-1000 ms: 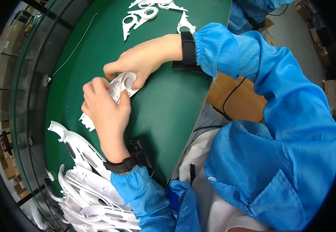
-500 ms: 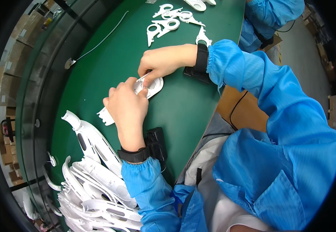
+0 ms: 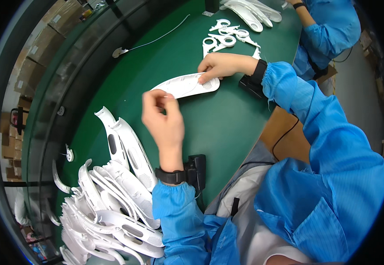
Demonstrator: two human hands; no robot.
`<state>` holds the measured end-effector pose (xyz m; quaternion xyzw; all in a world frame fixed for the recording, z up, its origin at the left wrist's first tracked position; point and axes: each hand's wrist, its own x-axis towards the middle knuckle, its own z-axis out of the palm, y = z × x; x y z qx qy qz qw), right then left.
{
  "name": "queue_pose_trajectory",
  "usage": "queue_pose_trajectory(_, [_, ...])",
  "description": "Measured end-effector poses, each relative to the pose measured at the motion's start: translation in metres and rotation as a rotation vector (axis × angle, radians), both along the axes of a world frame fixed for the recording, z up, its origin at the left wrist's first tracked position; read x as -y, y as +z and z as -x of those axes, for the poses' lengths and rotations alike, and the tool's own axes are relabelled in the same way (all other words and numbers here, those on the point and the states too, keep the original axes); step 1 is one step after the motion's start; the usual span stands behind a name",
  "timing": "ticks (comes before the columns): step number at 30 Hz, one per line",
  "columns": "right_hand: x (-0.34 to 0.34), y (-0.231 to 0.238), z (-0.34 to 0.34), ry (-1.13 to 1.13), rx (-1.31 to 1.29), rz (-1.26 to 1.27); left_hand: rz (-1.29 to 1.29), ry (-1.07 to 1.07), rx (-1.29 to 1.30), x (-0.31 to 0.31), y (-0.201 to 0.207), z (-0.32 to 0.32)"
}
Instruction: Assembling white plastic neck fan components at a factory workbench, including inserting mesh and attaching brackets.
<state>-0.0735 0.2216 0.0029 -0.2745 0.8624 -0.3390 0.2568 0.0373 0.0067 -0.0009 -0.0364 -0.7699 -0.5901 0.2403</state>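
The right hand's (image 3: 224, 67) fingers clamp the white shell (image 3: 181, 87), at twelve o'clock in view, by its holed end; whether the left hand (image 3: 164, 121), fingers curled, grips it, I cannot tell. A loose left hold could let it twist.

"Long white plastic panel with perforated end (image 3: 185, 86): changes?"
"Slant: from steep to nearly level. Middle: now uncovered."
"Left bare hand (image 3: 163, 117)?"
"Position: now at the panel's left end, no longer over its middle. Notched end: now hidden."
"Right bare hand (image 3: 227, 65)?"
"Spacing: now well apart from the left, formerly close."
"Additions?"
"Co-worker's bare forearm (image 3: 306, 17), upper right; more curved white plastic panels (image 3: 247, 13), top edge."
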Motion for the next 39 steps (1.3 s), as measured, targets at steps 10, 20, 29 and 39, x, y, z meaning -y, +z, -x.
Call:
queue_pose_trajectory(10, [0.053,-0.005,0.048,-0.349,-0.063,0.196,0.026,-0.185,0.124,-0.015,-0.044,0.003])
queue_pose_trajectory(20, [0.135,-0.005,0.069,-0.382,0.042,0.327,-0.13,-0.215,0.094,-0.011,-0.049,0.011])
queue_pose_trajectory(29, [-0.061,0.041,0.018,-0.328,-0.355,-0.113,-0.055,0.219,0.158,0.028,-0.049,0.027])
queue_pose_trajectory(39, [-0.095,0.023,-0.07,-0.388,-0.461,-0.692,0.305,0.453,0.13,0.087,-0.065,0.034])
